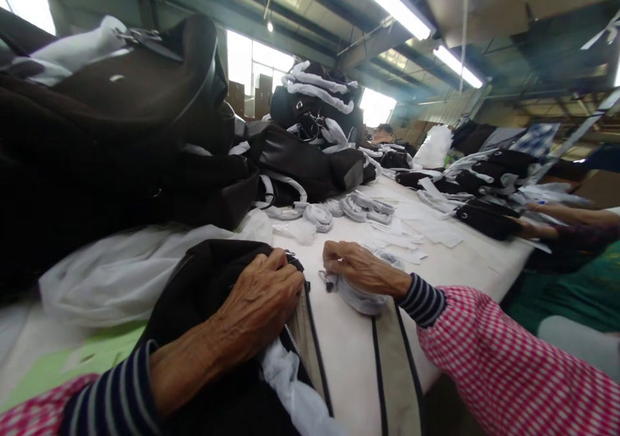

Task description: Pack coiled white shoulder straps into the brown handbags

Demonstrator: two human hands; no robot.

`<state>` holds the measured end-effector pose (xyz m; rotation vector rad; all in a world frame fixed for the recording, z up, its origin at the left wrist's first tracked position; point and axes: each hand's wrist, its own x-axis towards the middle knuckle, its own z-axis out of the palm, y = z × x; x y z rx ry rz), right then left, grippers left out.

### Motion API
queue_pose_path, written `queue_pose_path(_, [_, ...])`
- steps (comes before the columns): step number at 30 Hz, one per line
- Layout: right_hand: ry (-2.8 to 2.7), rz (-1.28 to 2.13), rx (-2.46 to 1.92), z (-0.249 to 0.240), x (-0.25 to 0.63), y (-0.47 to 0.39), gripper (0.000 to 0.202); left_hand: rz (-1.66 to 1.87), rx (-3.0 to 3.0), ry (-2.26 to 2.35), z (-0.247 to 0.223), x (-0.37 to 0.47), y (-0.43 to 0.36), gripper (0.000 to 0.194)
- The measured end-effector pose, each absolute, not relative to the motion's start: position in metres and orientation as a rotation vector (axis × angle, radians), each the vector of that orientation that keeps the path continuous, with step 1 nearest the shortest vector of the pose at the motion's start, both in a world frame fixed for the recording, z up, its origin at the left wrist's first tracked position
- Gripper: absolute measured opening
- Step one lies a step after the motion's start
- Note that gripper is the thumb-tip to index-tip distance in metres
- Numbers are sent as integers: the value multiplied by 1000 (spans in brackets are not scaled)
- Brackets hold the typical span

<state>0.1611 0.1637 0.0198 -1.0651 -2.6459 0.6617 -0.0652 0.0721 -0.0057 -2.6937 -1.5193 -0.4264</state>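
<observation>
A black bag (pixel 208 391) lies open on the white table in front of me, with a metal zipper (pixel 293 340) along its edge. My left hand (pixel 264 294) is closed on the top edge of this bag, fingers curled over the fabric. A white-wrapped handle (pixel 298 387) hangs beside the zipper. To the right, my right hand (pixel 361 265) is closed over a coiled strap (pixel 362 300) in pale wrapping, its fingertips partly hidden. A metal clip (pixel 327 281) shows just below those fingers. Beige fabric with black edging (pixel 397 365) extends below the coil.
Large black bags (pixel 145 132) are piled on the left and at the back (pixel 310 158). More coiled straps (pixel 318 218) and paper slips (pixel 440 232) lie on the table (pixel 494 274). At right, another person's arm (pixel 571 214) reaches toward black bags (pixel 489 219).
</observation>
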Motion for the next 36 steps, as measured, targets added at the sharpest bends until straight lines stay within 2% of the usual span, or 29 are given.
queue_pose_path(2, [-2608,766,-990,19,162,162,9,-373,-2721,-1553,-3,-65,71,15])
queue_pose_path(6, [-2703,574,-948,32,169,162,8,-304,-2749,-1606,5,-63,69,16])
queue_pose_path(16, [-2968,495,-926,61,169,161,15,-304,-2746,-1556,3,-65,70,15])
queue_pose_path(27, [-3004,1096,-802,55,168,201,8,-317,-2746,-1544,5,-64,70,16])
queue_pose_path(36, [-3092,1241,-713,60,158,212,8,-297,-2737,-1549,0,-66,72,18])
